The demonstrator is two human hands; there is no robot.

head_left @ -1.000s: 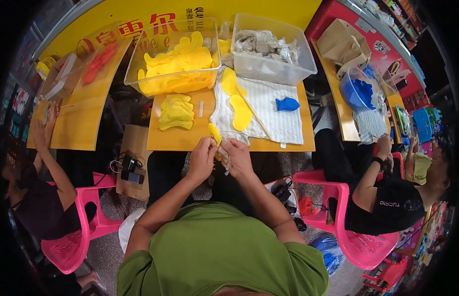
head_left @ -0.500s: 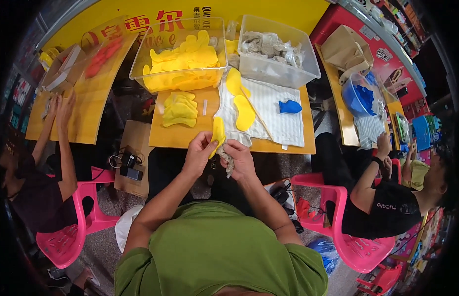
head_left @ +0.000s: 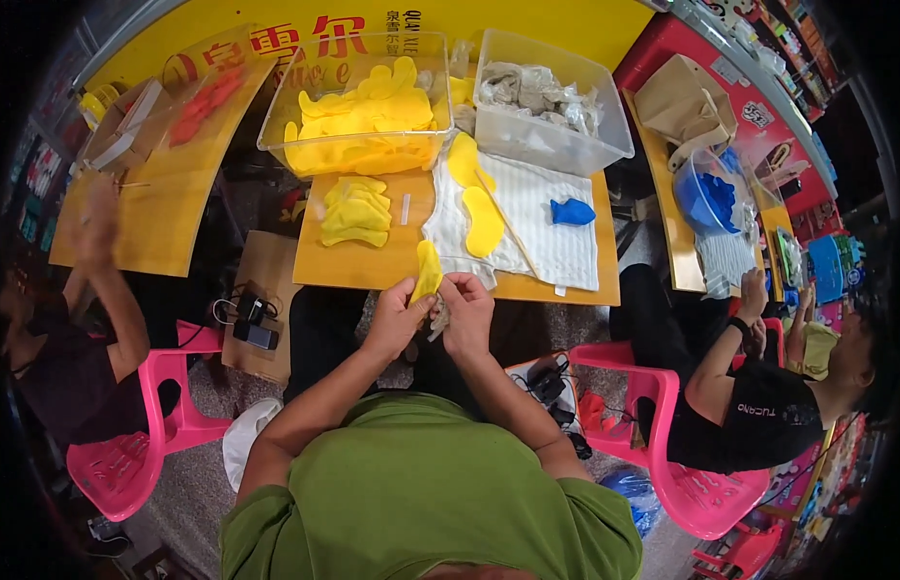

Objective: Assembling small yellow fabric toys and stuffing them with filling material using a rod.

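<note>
Gripping the lower end of an elongated, soft yellow piece point(head_left: 428, 263) at the front edge of an orange-brown table point(head_left: 319, 274), the left hand point(head_left: 396, 317) was clamped tight. The right hand point(head_left: 467, 311), just beside it, was closed around a crumpled, greyish, partly hidden wad point(head_left: 438, 327). Beyond, two flat yellow pieces point(head_left: 483, 222) lay on a white striped cloth point(head_left: 556, 253).

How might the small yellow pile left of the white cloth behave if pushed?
The yellow pile would probably slide apart, since its layers overlap with no visible binding. They seem likely floppy, judging by their wavy, uneven lie.
</note>
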